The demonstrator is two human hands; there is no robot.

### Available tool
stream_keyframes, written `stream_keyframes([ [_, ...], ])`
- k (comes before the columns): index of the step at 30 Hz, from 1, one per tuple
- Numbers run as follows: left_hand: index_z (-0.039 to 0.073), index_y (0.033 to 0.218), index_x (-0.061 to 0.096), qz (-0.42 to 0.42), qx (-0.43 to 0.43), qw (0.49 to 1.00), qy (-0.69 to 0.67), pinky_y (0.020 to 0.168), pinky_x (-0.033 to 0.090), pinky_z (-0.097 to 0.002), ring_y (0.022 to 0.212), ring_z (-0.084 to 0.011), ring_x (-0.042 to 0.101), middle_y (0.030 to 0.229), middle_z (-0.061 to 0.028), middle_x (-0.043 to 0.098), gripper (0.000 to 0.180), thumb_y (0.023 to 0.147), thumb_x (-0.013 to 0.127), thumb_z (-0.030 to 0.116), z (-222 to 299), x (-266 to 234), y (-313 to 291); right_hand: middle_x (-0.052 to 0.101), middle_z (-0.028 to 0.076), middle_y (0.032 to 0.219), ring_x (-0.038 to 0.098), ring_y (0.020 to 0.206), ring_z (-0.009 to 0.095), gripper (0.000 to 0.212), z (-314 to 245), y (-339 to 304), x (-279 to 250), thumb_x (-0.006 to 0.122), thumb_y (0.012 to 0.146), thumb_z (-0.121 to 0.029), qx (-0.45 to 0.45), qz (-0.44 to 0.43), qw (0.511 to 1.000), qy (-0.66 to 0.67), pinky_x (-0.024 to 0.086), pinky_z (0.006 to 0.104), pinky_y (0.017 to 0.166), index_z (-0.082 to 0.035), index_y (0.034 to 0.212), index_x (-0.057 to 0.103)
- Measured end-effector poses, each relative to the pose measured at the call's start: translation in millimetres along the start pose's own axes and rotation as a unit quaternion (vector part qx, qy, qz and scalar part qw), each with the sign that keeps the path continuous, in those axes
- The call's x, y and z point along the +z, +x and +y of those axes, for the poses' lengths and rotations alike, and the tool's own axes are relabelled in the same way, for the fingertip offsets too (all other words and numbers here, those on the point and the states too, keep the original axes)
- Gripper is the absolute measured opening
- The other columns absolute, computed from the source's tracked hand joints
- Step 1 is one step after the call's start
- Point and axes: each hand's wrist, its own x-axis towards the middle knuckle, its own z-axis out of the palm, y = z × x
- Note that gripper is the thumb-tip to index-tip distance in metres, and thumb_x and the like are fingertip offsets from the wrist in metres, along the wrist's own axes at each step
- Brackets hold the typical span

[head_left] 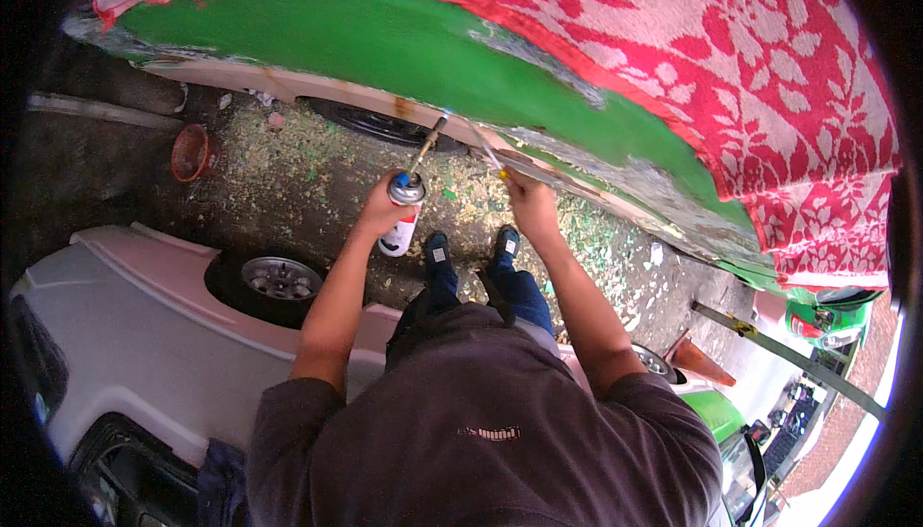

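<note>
My left hand [381,206] is wrapped round a white and red gas canister [398,237] with a blowtorch head [423,152] on top. The torch's nozzle points up to the lower edge of a green car body panel [346,37], where a small bluish glow shows at its tip. In my right hand [532,208] is a thin metal hand tool [488,151] with a bit of yellow near the grip. Its far end meets or nearly meets the same edge; its exact shape is too small to tell. Bare, scraped patches and brownish marks run along the panel.
A red and pink floral cloth [673,37] covers the car above the panel. Behind me stands a pale grey car [144,306]. Paint flakes [288,157] litter the ground. An orange pot [195,153] sits at left, an orange cone [700,359] and a post [788,354] at right.
</note>
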Motion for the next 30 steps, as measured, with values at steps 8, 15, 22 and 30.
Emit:
stream_keyframes([
  [8,0.003,0.125,0.052,0.000,0.029,0.999,0.029,0.091,0.050,-0.0346,0.102,-0.0177,0.063,0.112,-0.0071,0.065,0.065,0.067,0.081,0.008,-5,-6,-3,0.065,0.027,0.088,0.065,0.070,0.038,0.029,-17,-13,-19,0.063,0.093,-0.020,0.105,-0.025,0.994,0.031,0.053,0.0400,0.068,-0.012,0.120,0.068],
  [15,0.002,0.127,0.049,-0.017,-0.006,1.000,-0.017,0.093,0.049,-0.0356,0.103,-0.0182,0.062,0.112,-0.0088,0.065,0.070,0.066,0.082,0.007,-19,-5,-1,0.066,0.026,0.085,0.067,0.071,0.037,0.028,-6,-21,-28,0.061,0.094,-0.017,0.107,-0.010,0.994,0.006,0.052,0.0396,0.064,-0.011,0.121,0.067],
  [22,0.002,0.124,0.050,-0.026,-0.022,0.999,-0.010,0.092,0.050,-0.0349,0.102,-0.0176,0.062,0.110,-0.0077,0.064,0.065,0.066,0.080,0.004,3,-3,3,0.067,0.024,0.088,0.066,0.079,0.039,0.026,2,-21,-25,0.064,0.092,-0.018,0.104,-0.004,0.994,0.027,0.052,0.0419,0.073,-0.008,0.116,0.069],
  [30,0.006,0.116,0.056,0.000,-0.003,1.000,-0.003,0.093,0.048,-0.0330,0.101,-0.0157,0.062,0.107,-0.0026,0.065,0.053,0.067,0.078,0.001,-17,-3,5,0.069,0.022,0.089,0.068,0.082,0.038,0.026,6,-12,-25,0.064,0.092,-0.019,0.017,-0.001,1.000,0.013,0.052,0.0429,0.076,-0.007,0.115,0.069],
])
